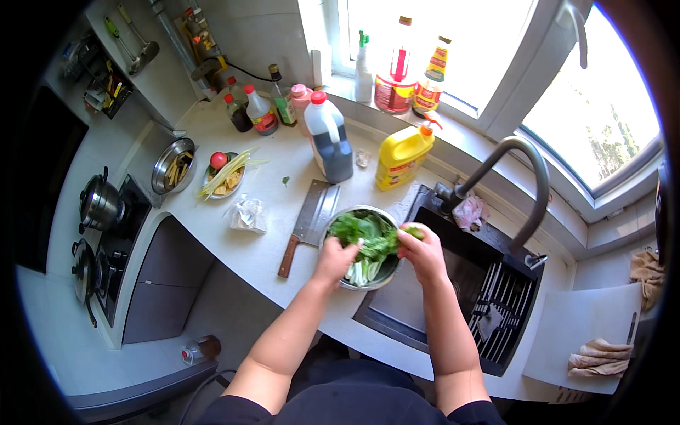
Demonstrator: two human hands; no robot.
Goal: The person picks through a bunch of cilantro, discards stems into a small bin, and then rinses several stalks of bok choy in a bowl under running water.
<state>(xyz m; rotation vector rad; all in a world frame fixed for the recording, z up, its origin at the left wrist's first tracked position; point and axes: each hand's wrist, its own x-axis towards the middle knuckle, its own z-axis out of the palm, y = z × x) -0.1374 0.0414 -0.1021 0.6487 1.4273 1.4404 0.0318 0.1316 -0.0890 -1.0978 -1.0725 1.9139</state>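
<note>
A pale kitchen surface (269, 241) runs under a bright window, with a stove (106, 241) carrying two pots at the far left. Next come a metal bowl (172, 167) of cut strips and a plate (225, 176) with a tomato and sliced vegetables, then a crumpled plastic bag (247, 214). A cleaver (309, 225) lies flat just left of a steel bowl (382, 276) of leafy greens (370, 239) that sits at the sink's edge. The left hand (336, 259) reaches into the bowl, its grip closed on the greens. The right hand (423, 253) is at the bowl's right rim, its grip pinched narrow on a green leaf. Behind stand a dark sauce jug (328, 138) and a yellow detergent bottle (404, 153). To the right lie the black sink (489, 283) with its curved tap (510, 170), then a white cutting board (577, 333) bearing a cloth.
</note>
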